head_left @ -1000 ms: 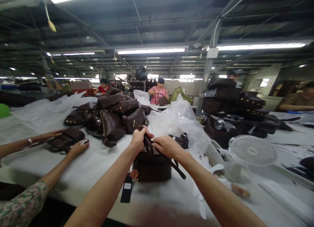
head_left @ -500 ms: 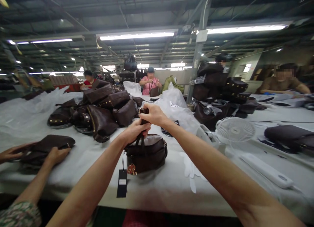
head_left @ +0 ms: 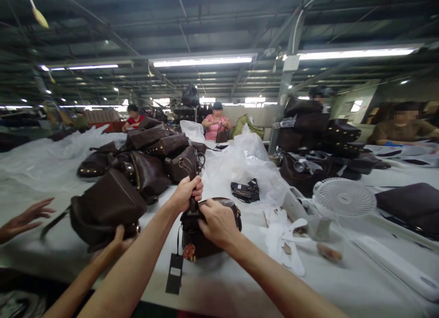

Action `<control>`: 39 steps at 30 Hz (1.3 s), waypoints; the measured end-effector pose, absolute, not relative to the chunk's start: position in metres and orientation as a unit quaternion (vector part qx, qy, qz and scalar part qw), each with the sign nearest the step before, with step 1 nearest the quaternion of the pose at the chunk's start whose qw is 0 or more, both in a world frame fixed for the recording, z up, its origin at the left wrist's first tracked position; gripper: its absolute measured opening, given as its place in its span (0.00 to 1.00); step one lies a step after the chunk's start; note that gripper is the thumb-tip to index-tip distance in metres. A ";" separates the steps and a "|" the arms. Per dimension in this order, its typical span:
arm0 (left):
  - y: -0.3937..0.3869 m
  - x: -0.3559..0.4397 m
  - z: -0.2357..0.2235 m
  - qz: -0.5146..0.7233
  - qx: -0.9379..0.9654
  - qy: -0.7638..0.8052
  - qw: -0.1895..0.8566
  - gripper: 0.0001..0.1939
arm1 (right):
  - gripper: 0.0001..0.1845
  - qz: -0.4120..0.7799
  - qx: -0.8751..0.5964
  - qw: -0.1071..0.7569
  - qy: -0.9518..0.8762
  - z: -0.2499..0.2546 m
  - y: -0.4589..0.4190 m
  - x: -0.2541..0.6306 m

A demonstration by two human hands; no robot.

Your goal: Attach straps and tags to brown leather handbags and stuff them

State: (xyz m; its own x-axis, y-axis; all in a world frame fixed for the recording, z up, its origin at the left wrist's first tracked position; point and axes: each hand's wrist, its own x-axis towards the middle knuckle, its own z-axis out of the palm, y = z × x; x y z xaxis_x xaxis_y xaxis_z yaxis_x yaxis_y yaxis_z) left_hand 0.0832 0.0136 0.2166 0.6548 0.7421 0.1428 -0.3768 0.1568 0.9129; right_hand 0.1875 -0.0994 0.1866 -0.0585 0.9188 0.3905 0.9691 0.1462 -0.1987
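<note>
A small dark brown leather handbag (head_left: pixel 209 245) stands on the table in front of me. From its side hang a black tag (head_left: pixel 174 273) and a round red charm (head_left: pixel 189 251). My left hand (head_left: pixel 189 192) is closed in a fist around the bag's strap (head_left: pixel 192 166), holding it upright above the bag, with the strap's end sticking out over the fist. My right hand (head_left: pixel 219 222) is bent over the bag's top, its fingers closed at the upper edge near the strap's base. The fingertips are partly hidden.
A pile of brown bags (head_left: pixel 151 169) lies at the back left, near plastic wrapping (head_left: pixel 226 167). To the left, a co-worker's hands (head_left: pixel 115 247) handle a brown bag (head_left: pixel 109 208). On the right are a white fan (head_left: pixel 345 196), white gloves (head_left: pixel 283 240) and stacked bags (head_left: pixel 302 139).
My right hand has left the strap and come down onto the bag's top. My left hand keeps the strap, now raised upright. The co-worker's bag has been lifted and turned.
</note>
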 end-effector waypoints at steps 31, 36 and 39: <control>0.007 0.085 0.224 0.229 0.754 0.239 0.567 0.11 | 0.08 -0.022 -0.577 0.219 -0.787 0.248 -0.083 0.313; 0.012 0.079 0.226 0.350 0.633 0.222 0.654 0.17 | 0.12 -0.008 -0.673 0.173 -0.719 0.233 -0.094 0.358; 0.016 0.076 0.225 0.358 0.602 0.216 0.680 0.21 | 0.07 0.014 -0.727 0.072 -0.683 0.192 -0.113 0.381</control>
